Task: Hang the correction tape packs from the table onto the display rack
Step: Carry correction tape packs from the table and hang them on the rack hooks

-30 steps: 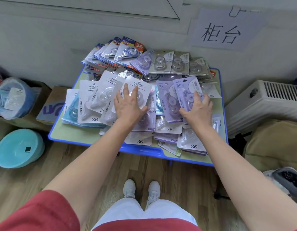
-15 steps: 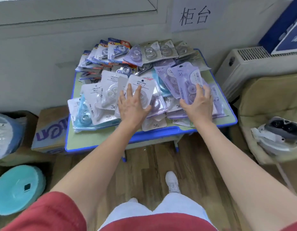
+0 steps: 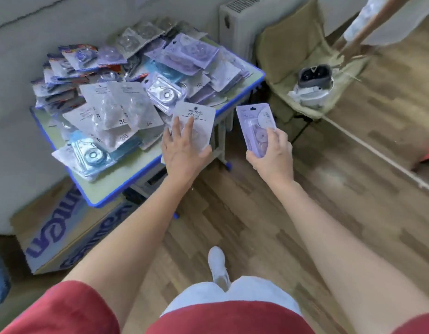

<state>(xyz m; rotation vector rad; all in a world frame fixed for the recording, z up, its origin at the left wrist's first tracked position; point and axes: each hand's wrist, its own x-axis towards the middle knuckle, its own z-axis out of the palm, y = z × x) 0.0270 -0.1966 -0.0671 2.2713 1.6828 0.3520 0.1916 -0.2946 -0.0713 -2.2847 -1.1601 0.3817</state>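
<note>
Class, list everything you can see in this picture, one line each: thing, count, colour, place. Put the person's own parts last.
table: one, green top, blue rim, left.
correction tape packs: many, white, purple, blue, piled on the table.
white pack: one, in the left hand.
purple pack: one, in the right hand.
cardboard box: one, brown, blue lettering, under the table.
radiator: one, white, against the wall.
folding chair: one, tan, right of the table.
floor: wood.
left hand: gripping the white pack.
right hand: gripping the purple pack.

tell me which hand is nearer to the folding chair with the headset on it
Right. The right hand, holding a purple correction tape pack, is out over the floor just left of the folding chair; the left hand sits farther left at the table edge.
</note>
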